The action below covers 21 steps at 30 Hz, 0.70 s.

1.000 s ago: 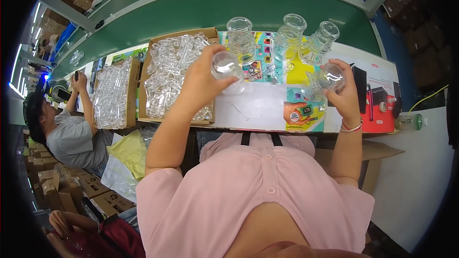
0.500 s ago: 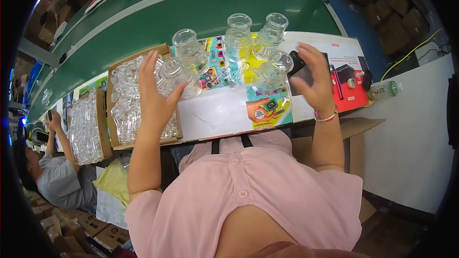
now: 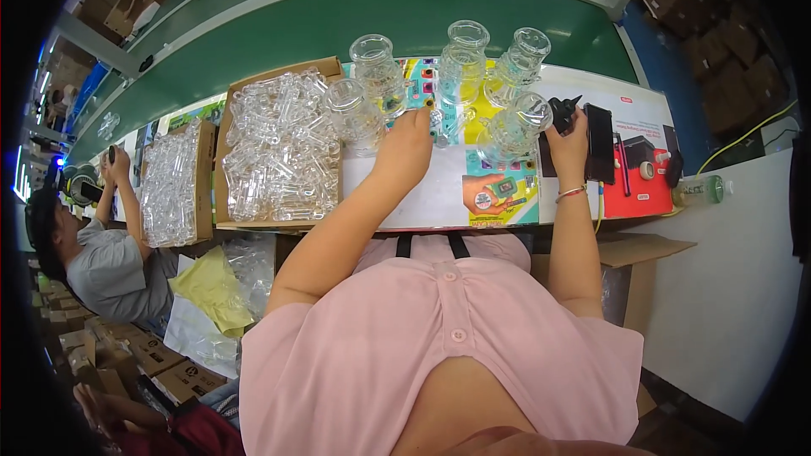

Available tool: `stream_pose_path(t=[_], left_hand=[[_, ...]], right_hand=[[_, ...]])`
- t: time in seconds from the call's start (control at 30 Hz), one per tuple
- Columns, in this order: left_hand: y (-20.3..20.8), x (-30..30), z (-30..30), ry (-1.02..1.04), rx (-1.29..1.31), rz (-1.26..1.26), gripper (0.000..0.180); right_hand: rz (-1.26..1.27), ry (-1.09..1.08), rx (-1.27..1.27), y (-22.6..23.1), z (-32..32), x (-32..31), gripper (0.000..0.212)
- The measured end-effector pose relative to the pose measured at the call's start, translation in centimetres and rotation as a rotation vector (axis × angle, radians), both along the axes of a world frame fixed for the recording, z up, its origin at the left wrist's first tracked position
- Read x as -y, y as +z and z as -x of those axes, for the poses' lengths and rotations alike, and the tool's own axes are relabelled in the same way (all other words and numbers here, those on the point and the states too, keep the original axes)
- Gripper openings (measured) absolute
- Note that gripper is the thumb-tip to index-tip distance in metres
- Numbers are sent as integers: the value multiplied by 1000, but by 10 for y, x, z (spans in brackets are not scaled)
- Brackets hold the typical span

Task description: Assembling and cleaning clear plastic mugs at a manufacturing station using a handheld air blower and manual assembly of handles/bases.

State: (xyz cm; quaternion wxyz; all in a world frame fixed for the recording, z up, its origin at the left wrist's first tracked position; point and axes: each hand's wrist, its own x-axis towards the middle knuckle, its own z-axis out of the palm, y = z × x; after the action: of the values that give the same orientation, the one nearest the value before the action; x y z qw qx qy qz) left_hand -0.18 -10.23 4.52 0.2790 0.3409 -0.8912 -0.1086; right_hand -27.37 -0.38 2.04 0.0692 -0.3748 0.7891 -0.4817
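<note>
Several clear glass vessels with flared rims, like small glass water pipes, stand in a cluster on the printed sheets; one of these glass vessels (image 3: 463, 67) is at the back. My left hand (image 3: 405, 152) reaches in among them, fingers together, near the front left glass vessel (image 3: 353, 114). Whether its fingertips hold anything is hidden by the hand. My right hand (image 3: 569, 145) is closed round a small black pointed tool (image 3: 564, 111), just right of the front right glass vessel (image 3: 517, 131). The tool's exact kind is not clear.
Left of the vessels, a cardboard box (image 3: 221, 177) holds many small clear glass pieces, with a second filled box (image 3: 205, 194) beyond. To the right are a black flat device (image 3: 600, 143), a pen (image 3: 625, 165) and a bottle (image 3: 705, 190). A co-worker (image 3: 118, 262) sits at far left.
Both hands were raised and spread apart. My left hand has moved right among the vessels and closed; my right hand has come down and taken hold of the black tool. The view has shifted.
</note>
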Motion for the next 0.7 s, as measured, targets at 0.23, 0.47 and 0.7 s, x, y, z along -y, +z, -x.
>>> stream_pose_path(t=[0.23,0.47,0.7], left_hand=[[-1,3,11,-81,83,77,19],[50,-44,-76,-100,-158,111,21],[48,8,-181,518,25,-15,24]], right_hand=[[-144,-58,-114,-3,-7,9,54],[382,17,35,40,-15,-34,30],[620,322,417,105,-44,-88,43]])
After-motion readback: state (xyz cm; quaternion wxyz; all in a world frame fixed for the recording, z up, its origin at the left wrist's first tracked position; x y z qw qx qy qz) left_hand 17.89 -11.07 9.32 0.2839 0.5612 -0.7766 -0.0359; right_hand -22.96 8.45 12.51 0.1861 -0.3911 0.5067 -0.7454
